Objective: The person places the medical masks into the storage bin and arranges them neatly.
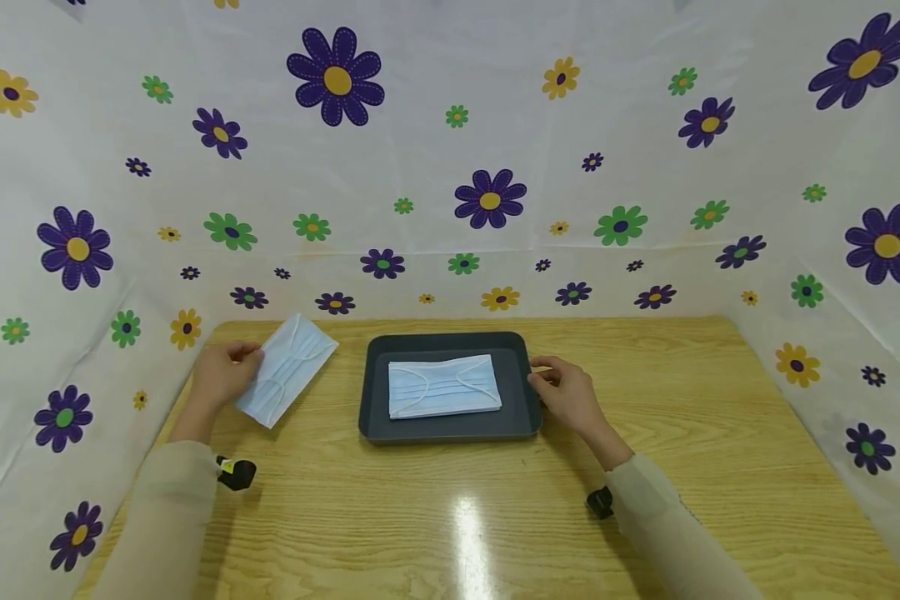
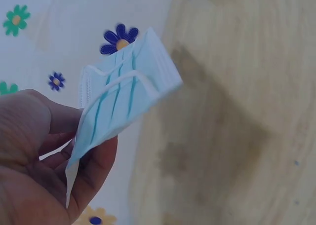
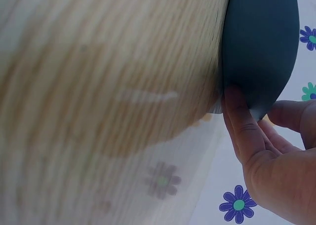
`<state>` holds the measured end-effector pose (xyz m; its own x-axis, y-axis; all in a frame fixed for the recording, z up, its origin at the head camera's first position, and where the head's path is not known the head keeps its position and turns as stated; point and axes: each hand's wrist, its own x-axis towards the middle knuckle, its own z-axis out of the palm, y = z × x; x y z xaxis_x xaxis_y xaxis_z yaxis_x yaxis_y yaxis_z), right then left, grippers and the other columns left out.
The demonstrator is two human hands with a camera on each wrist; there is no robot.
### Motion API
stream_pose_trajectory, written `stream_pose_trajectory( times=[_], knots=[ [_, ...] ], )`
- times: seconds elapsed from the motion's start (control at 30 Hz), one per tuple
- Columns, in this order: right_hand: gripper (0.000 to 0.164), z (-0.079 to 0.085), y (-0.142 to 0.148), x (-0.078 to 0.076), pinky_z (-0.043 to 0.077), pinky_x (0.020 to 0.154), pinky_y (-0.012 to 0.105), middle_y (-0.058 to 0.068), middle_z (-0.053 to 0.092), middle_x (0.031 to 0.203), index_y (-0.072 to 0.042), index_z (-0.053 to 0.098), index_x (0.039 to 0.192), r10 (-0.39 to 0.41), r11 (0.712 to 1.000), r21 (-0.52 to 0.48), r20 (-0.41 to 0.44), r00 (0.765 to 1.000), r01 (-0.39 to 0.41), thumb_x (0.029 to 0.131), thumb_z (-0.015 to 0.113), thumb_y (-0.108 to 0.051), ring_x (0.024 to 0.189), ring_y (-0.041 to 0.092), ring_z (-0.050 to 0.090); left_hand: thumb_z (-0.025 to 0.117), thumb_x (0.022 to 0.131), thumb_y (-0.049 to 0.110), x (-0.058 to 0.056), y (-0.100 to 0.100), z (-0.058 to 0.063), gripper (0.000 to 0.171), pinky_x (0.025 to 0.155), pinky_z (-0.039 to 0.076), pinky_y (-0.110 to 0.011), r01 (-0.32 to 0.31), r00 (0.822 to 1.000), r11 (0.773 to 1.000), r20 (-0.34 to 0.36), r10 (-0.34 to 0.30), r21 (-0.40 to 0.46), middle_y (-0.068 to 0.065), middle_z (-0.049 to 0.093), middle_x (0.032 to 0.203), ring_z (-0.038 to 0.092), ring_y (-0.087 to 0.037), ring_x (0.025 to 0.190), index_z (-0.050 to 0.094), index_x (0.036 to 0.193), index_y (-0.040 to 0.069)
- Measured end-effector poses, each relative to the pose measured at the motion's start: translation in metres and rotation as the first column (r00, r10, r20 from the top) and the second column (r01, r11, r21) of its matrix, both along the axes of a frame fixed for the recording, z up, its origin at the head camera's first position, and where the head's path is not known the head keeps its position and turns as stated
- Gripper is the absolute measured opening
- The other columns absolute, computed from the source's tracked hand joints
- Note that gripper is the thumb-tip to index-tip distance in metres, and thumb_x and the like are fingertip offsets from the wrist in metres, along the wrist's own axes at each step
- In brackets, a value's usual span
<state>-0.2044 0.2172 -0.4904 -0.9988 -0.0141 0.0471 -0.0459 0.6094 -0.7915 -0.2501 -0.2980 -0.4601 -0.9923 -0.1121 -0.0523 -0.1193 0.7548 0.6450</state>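
Note:
My left hand point(image 1: 227, 375) pinches a light-blue pleated face mask point(image 1: 291, 367) by one long edge, left of the tray. In the left wrist view the mask point(image 2: 116, 94) tilts above the table, its white ear loops showing, with thumb and fingers on either side of its edge. A dark grey tray point(image 1: 450, 431) lies on the table with blue face masks point(image 1: 444, 387) flat in it, seemingly stacked. My right hand point(image 1: 567, 396) holds the tray's right rim. From the right wrist, the fingers point(image 3: 242, 121) lie against the outer wall of the tray point(image 3: 259, 47), thumb at the rim.
The wood-grain table point(image 1: 390, 517) carries a bright reflection near its front. A white cloth with printed flowers point(image 1: 420, 150) rises behind the table and on both sides. Small black devices point(image 1: 236, 473) are worn at the wrists.

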Motion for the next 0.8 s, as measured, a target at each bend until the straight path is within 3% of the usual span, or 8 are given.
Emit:
stream_pose_trajectory(
  times=[0.3, 0.8],
  knots=[
    [0.033, -0.002, 0.001, -0.001, 0.063, 0.079, 0.041, 0.029, 0.075, 0.118, 0.005, 0.067, 0.134, -0.001, 1.0, 0.004, -0.003, 1.0, 0.001, 0.105, 0.064, -0.01, 0.105, 0.041, 0.075, 0.056, 0.109, 0.025, -0.001, 0.02, 0.03, 0.04, 0.075, 0.048, -0.028, 0.08, 0.996, 0.997, -0.044, -0.08, 0.009, -0.027, 0.066, 0.127, 0.061, -0.034, 0.101, 0.068, 0.134, -0.003],
    [0.033, -0.004, 0.001, -0.001, 0.063, 0.08, 0.043, 0.029, 0.076, 0.116, 0.005, 0.067, 0.134, 0.0, 1.0, 0.008, -0.019, 1.0, 0.0, 0.104, 0.065, -0.01, 0.104, 0.04, 0.075, 0.058, 0.109, 0.024, 0.002, 0.059, 0.053, 0.037, 0.075, 0.051, -0.027, 0.194, 0.981, 0.98, 0.001, -0.194, 0.049, -0.024, 0.067, 0.127, 0.061, -0.029, 0.096, 0.069, 0.136, 0.001]
  ],
)
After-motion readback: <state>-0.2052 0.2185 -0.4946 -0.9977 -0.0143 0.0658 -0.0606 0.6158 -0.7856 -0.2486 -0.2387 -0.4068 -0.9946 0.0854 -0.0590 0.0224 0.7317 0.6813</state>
